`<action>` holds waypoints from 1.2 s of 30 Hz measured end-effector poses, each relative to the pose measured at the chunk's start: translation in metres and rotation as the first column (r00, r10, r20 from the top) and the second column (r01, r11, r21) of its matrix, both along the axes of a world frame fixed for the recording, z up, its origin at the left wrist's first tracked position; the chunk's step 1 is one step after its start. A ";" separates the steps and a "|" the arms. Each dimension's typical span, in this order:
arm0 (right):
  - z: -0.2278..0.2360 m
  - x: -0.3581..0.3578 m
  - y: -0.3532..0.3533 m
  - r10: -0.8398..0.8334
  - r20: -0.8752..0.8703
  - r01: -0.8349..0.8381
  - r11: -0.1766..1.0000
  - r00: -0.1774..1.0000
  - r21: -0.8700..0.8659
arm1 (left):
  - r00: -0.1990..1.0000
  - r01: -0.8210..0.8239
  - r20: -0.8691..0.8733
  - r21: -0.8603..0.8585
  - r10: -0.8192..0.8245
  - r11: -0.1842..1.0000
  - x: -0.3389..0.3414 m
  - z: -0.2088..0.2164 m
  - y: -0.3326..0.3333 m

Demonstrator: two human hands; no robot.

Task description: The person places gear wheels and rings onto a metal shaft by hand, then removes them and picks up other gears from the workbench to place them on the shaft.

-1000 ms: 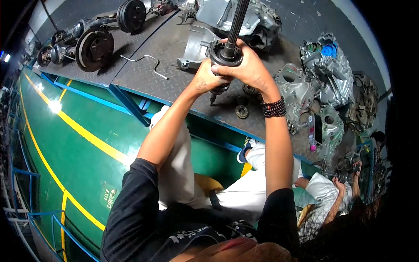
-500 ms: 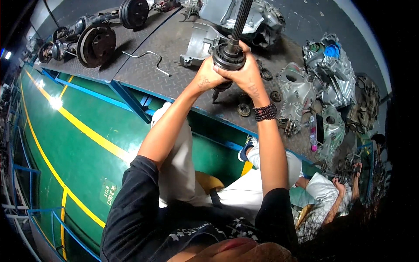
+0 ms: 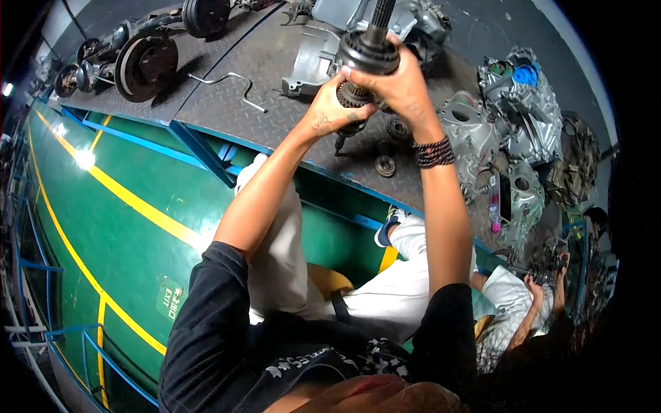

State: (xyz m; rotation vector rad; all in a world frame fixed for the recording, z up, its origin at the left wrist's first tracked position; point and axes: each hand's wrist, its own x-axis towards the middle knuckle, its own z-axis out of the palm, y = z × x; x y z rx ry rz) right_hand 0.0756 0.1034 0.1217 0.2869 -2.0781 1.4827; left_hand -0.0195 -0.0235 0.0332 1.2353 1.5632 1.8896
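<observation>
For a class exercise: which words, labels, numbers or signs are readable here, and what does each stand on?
I locate text without copying it.
Pale green floor sign: readable, in two scripts.
Dark shirt: white lettering, not fully readable.
Left hand and right hand: dark marks, too blurred to read.
Pink-capped bottle: any print is too small to read.

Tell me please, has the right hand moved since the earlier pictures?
Yes, upward in the picture: compared with the curved silver housing to its left, the right hand now sits higher.
</observation>
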 end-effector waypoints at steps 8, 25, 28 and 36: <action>0.106 0.014 -0.009 0.072 0.039 -0.075 0.992 0.997 0.101 | 0.991 -0.109 -0.069 0.023 0.110 0.994 -0.005 -0.003 0.006; 0.068 -0.041 0.031 -0.222 -0.169 0.244 0.962 0.960 0.119 | 1.000 -0.007 0.009 0.035 0.007 0.999 -0.027 -0.032 0.016; 0.067 -0.047 0.031 -0.232 -0.151 0.256 0.953 0.961 0.162 | 0.999 0.012 0.033 0.032 -0.013 0.999 -0.028 -0.033 0.016; 0.061 -0.050 0.025 -0.327 -0.267 0.368 0.923 0.906 0.116 | 1.000 0.010 -0.002 0.065 -0.010 0.998 -0.025 -0.030 0.014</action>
